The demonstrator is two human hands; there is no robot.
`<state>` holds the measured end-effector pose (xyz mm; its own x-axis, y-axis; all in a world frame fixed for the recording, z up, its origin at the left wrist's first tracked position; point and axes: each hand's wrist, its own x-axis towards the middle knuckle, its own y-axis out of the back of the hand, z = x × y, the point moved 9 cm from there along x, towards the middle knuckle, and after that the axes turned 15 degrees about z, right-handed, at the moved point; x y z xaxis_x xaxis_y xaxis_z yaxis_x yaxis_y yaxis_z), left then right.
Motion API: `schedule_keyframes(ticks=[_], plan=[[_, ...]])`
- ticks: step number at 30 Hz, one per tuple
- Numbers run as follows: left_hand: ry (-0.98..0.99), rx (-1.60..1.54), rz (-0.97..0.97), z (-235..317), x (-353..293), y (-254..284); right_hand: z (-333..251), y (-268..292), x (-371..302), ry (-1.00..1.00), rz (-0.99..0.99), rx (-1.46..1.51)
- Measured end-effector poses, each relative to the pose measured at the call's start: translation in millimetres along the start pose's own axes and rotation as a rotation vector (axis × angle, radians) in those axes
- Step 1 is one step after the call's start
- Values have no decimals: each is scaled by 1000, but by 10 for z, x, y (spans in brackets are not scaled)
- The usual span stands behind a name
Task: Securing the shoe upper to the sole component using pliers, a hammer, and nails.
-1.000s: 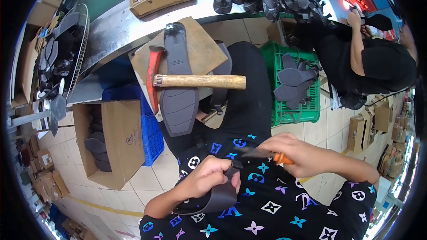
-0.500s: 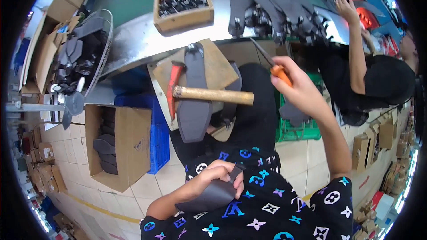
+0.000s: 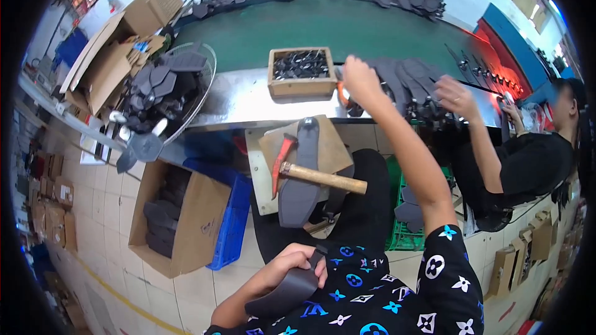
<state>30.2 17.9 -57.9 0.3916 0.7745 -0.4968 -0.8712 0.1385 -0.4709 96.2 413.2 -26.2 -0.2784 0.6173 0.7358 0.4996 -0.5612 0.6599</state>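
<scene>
Low in front of my shirt, my left hand (image 3: 305, 262) is closed on a dark grey flexible sole-like piece (image 3: 284, 293), which bends down toward my forearm. My right hand (image 3: 361, 79) reaches over the metal table edge, just right of a wooden box (image 3: 301, 89) of small black parts. Beside its palm shows an orange handle (image 3: 343, 94). Blur hides whether the fingers grip it. Across my lap, a hammer (image 3: 323, 177) with a red head and wooden shaft lies over a long grey sole (image 3: 298, 205), on a brown board (image 3: 273, 146).
Grey pieces with black fittings (image 3: 413, 80) lie on the table right of my hand. A co-worker's hand (image 3: 456, 96) is close by there. At left stand a basket (image 3: 208, 90) of grey pieces, a cardboard box (image 3: 192, 229) and a blue crate (image 3: 236, 229). A green crate (image 3: 394, 236) stands right.
My right hand has moved up and left from above my lap to the table, beside the wooden box. The view has tilted up. My left hand keeps its hold.
</scene>
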Motion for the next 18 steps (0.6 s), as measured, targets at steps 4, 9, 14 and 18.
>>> schedule_keyframes(ticks=[4, 9, 14, 18], plan=[[36, -24, 7, 5, -8, 33, -885, 869, -193, 20, -273, 569], [90, -150, -224, 40, 30, -100, -1710, 1849, -1291, 366, -811, 999], [291, -222, -370, -38, -47, -290, -1889, 2327, -1698, 460, -861, 1058], [371, -218, -442, -48, -97, -448, -1925, 2500, -1640, 503, -843, 1160]])
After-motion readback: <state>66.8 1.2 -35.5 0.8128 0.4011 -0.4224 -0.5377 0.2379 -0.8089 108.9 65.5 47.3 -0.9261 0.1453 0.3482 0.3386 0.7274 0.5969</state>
